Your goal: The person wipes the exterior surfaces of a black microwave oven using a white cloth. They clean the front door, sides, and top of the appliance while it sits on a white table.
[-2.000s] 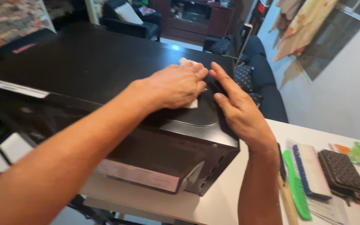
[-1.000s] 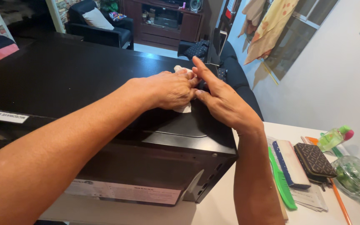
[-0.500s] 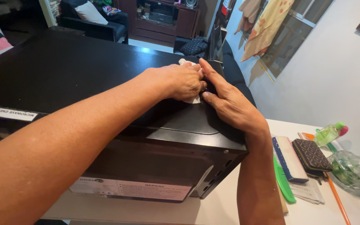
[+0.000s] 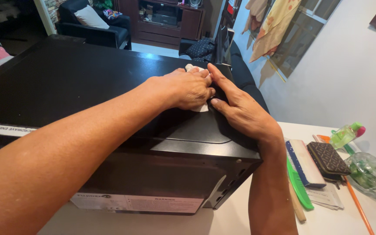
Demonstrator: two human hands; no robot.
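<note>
Hands: left hand (image 4: pixel 187 89) presses white cloth (image 4: pixel 201 107) flat on microwave (image 4: pixel 88 82); right hand (image 4: pixel 240 111) spread.

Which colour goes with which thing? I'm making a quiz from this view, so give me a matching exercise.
Things:
1. appliance casing
2. cloth under the left hand
3. comb beside the right hand's forearm
4. wallet

Colours:
a. green
b. brown, patterned
c. black
d. white

Pairs: 1-c, 2-d, 3-a, 4-b
</note>
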